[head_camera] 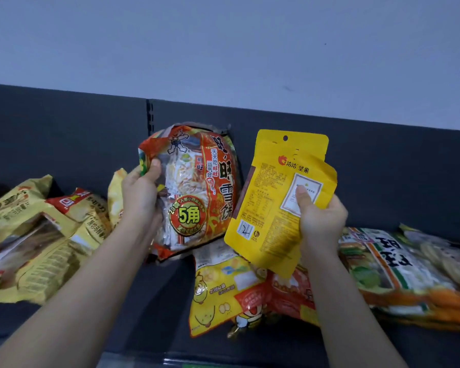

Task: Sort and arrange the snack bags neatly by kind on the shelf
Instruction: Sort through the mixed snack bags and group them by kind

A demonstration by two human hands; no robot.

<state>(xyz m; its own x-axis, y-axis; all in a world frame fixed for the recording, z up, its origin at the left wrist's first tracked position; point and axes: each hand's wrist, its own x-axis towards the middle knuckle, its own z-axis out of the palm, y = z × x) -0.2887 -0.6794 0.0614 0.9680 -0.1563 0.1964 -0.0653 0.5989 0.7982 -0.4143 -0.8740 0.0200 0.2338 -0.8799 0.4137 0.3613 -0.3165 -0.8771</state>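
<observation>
A person's left hand [141,192] grips a red-and-orange rice-cracker bag [197,189] by its crumpled upper left edge, thumb curled over the front, holding it upright against the dark back panel [64,134] of a dark grey shelf [157,301]. Whether its lower end rests on the deck cannot be told. Just beside it, the right hand [322,221] holds a yellow nut pouch [271,208] raised above the shelf, printed back toward the camera, thumb pressed on a white label and fingers hidden behind. The pouch's left edge overlaps the cracker bag's right side. Beneath the raised pouch a yellow cartoon-print bag [218,293] lies flat on the deck, overlapping a red bag [290,290] at its right, both partly screened by the pouch and the right forearm. Farther right, a large white, green and orange bag [383,264] lies flat. At the left end sprawls a loose heap of yellow potato-chip bags [37,235], and one more yellow bag [116,192] stands behind the left hand, mostly hidden by it. A slotted upright [150,115] divides the back panel beneath a pale wall [223,49].
</observation>
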